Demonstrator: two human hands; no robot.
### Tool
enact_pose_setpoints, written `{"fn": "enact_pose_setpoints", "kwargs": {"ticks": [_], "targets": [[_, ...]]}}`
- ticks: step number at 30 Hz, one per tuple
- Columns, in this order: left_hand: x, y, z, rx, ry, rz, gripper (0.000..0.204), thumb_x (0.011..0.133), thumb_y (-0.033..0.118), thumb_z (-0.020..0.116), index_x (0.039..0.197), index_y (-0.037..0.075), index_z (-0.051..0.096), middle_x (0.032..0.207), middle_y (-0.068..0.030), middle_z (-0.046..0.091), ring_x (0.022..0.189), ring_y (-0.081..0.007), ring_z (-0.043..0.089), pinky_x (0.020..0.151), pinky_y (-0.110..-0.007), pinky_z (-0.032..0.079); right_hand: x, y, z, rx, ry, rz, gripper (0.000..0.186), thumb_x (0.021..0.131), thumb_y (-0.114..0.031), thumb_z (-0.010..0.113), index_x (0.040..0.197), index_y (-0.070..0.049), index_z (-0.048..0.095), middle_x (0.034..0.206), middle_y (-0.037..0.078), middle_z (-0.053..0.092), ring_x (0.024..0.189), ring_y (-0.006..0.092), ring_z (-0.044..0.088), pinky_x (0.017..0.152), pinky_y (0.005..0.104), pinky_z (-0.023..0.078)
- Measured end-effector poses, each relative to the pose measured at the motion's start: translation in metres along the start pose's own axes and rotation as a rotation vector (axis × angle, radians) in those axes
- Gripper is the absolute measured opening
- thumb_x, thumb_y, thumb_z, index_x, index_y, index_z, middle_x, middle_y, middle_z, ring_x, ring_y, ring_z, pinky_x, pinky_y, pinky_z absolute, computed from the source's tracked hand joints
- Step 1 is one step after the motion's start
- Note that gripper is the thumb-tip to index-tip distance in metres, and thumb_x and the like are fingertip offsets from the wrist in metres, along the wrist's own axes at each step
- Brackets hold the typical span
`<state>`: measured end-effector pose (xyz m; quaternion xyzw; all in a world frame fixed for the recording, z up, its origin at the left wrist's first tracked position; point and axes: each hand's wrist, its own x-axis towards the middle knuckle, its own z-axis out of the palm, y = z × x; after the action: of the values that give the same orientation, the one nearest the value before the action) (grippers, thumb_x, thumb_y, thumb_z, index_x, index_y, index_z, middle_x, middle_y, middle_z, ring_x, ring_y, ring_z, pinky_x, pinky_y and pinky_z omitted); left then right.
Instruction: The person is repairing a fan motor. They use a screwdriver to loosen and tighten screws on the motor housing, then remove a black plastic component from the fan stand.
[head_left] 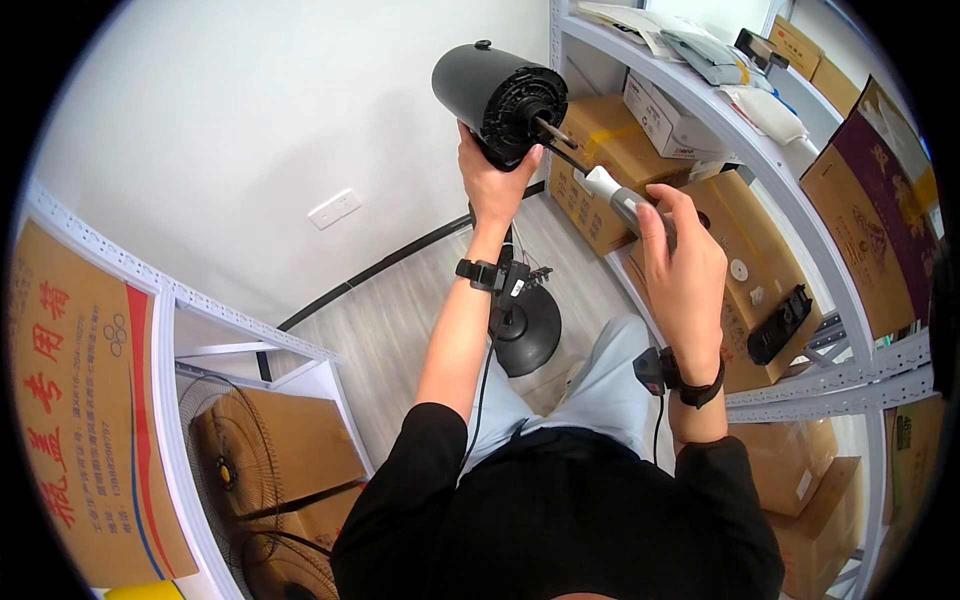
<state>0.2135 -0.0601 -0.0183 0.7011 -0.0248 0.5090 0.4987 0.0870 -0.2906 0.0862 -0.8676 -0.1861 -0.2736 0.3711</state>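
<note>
My left hand (492, 178) grips the underside of a black cylindrical fan motor housing (478, 82), held up with its open face and metal shaft turned to the right. My right hand (682, 262) is closed around a grey and white electric screwdriver (612, 192). Its thin bit points up-left and touches the face of the housing near the shaft. Both wrists carry black bands with small devices. The fan's round black base (526, 330) and pole stand on the floor below my left forearm.
A white metal shelf rack (800, 190) on the right holds cardboard boxes (600, 150), papers and a black remote-like object (778, 325). At left, another rack (170, 300) holds a large printed carton and fan grilles (232, 462). A wall socket (334, 209) sits on the white wall.
</note>
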Motion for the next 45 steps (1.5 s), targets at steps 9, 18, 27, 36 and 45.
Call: {"fn": "enact_pose_setpoints", "kwargs": {"ticks": [9,18,27,36,45], "targets": [[-0.004,0.005,0.003,0.076,0.063,-0.015,0.108,0.065,0.03,0.089,0.148,-0.004,0.028,0.123,-0.0223,0.055,0.112,-0.036,0.055,0.096,-0.044,0.045,0.008,0.0,-0.006,0.069,-0.154,0.197,0.045,0.078,-0.016,0.079,0.119,-0.012,0.06,0.109,0.012,0.059,0.089,0.0318,0.066,0.076,0.0411,0.054],[-0.004,0.004,0.005,0.034,0.073,-0.009,0.108,0.065,0.03,0.089,0.148,-0.004,0.028,0.126,-0.0219,0.054,0.115,-0.0354,0.054,0.099,-0.044,0.044,0.008,0.011,-0.003,-0.021,0.049,-0.215,0.035,0.088,-0.022,0.073,0.117,-0.007,0.06,0.091,0.015,0.066,0.081,0.0292,0.066,0.072,0.0352,0.051],[-0.004,0.001,0.004,0.039,0.081,0.0,0.107,0.065,0.031,0.089,0.147,-0.006,0.029,0.124,-0.0216,0.055,0.114,-0.0353,0.054,0.099,-0.044,0.044,0.012,0.009,-0.003,0.076,0.007,-0.142,0.034,0.086,-0.017,0.073,0.115,-0.006,0.059,0.091,0.013,0.065,0.08,0.0283,0.067,0.069,0.0371,0.051],[-0.005,-0.007,0.007,0.065,0.09,0.021,0.107,0.066,0.032,0.089,0.147,-0.006,0.03,0.122,-0.0214,0.055,0.112,-0.0359,0.055,0.097,-0.044,0.045,0.015,0.017,-0.003,0.1,-0.255,0.248,0.041,0.083,-0.024,0.077,0.115,-0.006,0.059,0.102,0.016,0.064,0.087,0.0289,0.065,0.075,0.0365,0.051],[-0.004,0.01,0.004,0.016,0.054,0.014,0.107,0.066,0.03,0.088,0.148,-0.004,0.029,0.122,-0.0211,0.054,0.114,-0.035,0.054,0.098,-0.044,0.044,0.003,0.004,-0.006,-0.046,-0.034,-0.031,0.034,0.088,-0.025,0.073,0.113,-0.005,0.062,0.084,0.016,0.066,0.079,0.0308,0.066,0.069,0.0388,0.051]]}}
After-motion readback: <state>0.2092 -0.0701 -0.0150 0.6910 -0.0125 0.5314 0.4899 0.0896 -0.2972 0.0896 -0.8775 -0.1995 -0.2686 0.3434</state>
